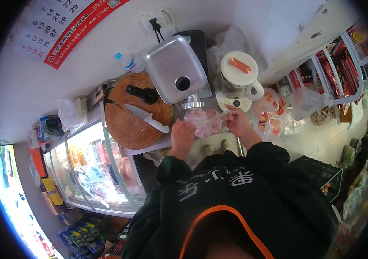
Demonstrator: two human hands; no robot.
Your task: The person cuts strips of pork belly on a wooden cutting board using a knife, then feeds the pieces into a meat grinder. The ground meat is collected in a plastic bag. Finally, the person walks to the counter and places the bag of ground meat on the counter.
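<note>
A clear plastic bag [206, 122] of pink ground meat is stretched between my hands at the counter's front edge. My left hand [183, 135] grips its left side, and my right hand [238, 120] pinches the gathered plastic on the right. Just beyond the bag stands a meat grinder with a metal tray [174, 66] on top; its ringed outlet [193, 103] faces the bag. To the left, a white-handled knife [146, 118] lies on a round wooden chopping block [129, 134], near a black grinder pusher or similar handled piece [141, 94].
A glass jug with a white lid [239, 69] stands on its base right of the grinder. Filled plastic bags [269, 111] are further right. A lit glass display case [96, 168] is at left, and a water bottle [125, 61] rests by the wall. A dark crate [316, 171] sits low at right.
</note>
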